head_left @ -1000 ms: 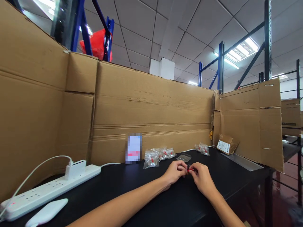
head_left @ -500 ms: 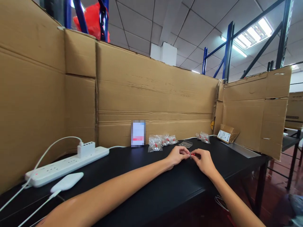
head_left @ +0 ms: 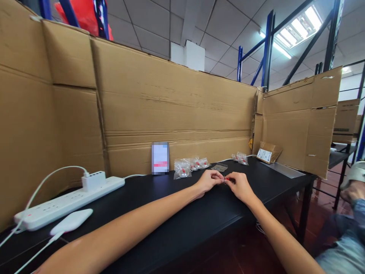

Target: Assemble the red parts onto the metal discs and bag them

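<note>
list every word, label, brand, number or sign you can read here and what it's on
No text can be read for certain.
White shipping label on the cardboard package: printed, too small to read.
Upright panel against the cardboard wall: pixelated, unreadable.
Yellow sign in the back corner: too small.
Cardboard box at far right: dark printed strip, too blurred.
Clear plastic bags: no legible lettering.
</note>
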Tool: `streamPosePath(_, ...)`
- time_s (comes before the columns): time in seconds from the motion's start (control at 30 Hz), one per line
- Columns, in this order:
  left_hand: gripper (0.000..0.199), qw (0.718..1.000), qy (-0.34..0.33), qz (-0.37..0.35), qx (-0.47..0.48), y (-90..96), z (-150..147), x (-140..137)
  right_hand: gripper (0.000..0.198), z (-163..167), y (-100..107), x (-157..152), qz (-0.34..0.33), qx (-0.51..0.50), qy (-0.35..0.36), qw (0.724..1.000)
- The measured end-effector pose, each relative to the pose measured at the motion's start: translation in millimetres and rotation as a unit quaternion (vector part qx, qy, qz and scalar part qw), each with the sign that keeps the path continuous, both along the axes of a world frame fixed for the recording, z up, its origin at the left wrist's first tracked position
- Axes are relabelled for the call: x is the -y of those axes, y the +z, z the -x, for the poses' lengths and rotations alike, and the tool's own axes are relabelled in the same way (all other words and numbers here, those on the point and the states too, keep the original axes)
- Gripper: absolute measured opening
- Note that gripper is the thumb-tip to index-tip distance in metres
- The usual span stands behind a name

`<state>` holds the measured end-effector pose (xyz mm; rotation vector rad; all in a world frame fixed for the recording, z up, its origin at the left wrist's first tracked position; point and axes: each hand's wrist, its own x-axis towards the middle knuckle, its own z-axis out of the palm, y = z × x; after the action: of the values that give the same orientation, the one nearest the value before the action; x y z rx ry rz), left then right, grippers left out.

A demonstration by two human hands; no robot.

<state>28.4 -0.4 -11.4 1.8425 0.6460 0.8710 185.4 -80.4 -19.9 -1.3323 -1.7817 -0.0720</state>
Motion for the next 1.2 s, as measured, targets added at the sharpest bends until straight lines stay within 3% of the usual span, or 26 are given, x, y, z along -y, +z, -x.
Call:
streamPosePath(0.37,0.023,1.000,-0.014,-0.010,-0.025,-0.1,-3,0,0.016,-1,4,3,0.021,-0.052,0.020,0.998)
streamPosePath(0.6,0.012,0.990,-0.011,-0.118,-0.079,-1.3,-1,2,0.011,-4,0,-2,0.062,-0.151,0.090,0.982)
streamPosePath(0.83,0.017,0.964,-0.002,-0.235,-0.121,6.1,1,10,0.012,-4,4,2,0.020,-0.057,0.022,0.998)
streamPosePath(1.03,0.021,0.951,0.025,-0.278,-0.133,8.2,1,15,0.015,-2,6,3,0.002,-0.034,0.016,0.999)
streamPosePath(1.2,0.023,0.950,0.007,-0.284,-0.133,7.4,2,13,0.015,-1,6,5,0.008,-0.019,0.031,0.999)
